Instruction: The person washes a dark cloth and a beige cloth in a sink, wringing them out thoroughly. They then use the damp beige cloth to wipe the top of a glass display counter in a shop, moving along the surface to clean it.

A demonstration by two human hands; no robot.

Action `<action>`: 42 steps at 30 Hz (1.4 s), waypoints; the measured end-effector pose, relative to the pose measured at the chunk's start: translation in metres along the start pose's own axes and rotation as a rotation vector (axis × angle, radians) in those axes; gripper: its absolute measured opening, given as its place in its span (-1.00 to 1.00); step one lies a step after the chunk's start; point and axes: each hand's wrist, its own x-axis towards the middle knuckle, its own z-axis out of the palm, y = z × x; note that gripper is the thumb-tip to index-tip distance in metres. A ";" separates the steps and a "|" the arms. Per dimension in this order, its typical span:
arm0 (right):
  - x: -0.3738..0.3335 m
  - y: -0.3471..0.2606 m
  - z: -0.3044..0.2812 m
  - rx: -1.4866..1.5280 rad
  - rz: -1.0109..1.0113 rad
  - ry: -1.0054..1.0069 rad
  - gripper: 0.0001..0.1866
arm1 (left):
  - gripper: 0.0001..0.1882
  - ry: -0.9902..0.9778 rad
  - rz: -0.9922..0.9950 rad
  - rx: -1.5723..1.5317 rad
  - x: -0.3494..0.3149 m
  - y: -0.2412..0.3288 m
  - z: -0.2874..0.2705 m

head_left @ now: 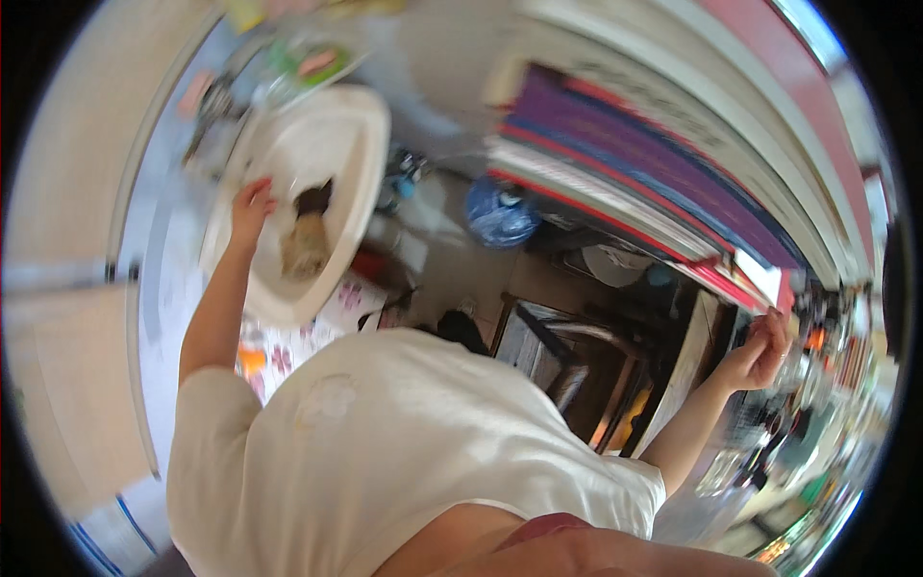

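Observation:
My left hand [252, 208] reaches over the rim of a white washbasin [358, 135], its fingers apart and holding nothing. Inside the basin, just right of that hand, lies a soft-looking thing [305, 245], tan at one end and dark brown at the other; its kind is unclear. Far to the right, my right hand [760, 352] is raised with its fingers bent together, beside the red and white end of a stack of flat boxes or boards [654, 159]. Blur hides whether anything is between those fingers.
A blue translucent water jug [502, 213] stands on the floor beyond the basin. Dark wooden furniture [567, 356] is in front of my body. Bottles and small goods crowd the shelves [817, 394] at right. A green packet [322, 63] lies behind the basin.

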 end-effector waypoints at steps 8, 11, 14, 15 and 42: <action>-0.037 -0.217 0.206 0.539 -0.449 -1.048 -0.76 | -0.69 0.188 -0.064 -0.113 -0.049 -0.080 -0.083; -0.094 -0.265 0.287 0.619 -0.595 -1.322 -0.79 | -0.66 0.230 0.146 -0.044 -0.035 -0.062 -0.109; -0.157 -0.272 0.380 0.539 -0.593 -1.628 -0.75 | -0.61 0.344 0.387 0.071 -0.002 -0.028 -0.119; -0.185 -0.269 0.416 0.509 -0.500 -1.728 -0.75 | -0.57 0.370 0.406 0.149 0.008 -0.017 -0.121; -0.411 -0.346 0.668 0.982 0.955 -2.066 -0.61 | -0.68 0.722 -0.646 -1.074 0.026 -0.141 -0.042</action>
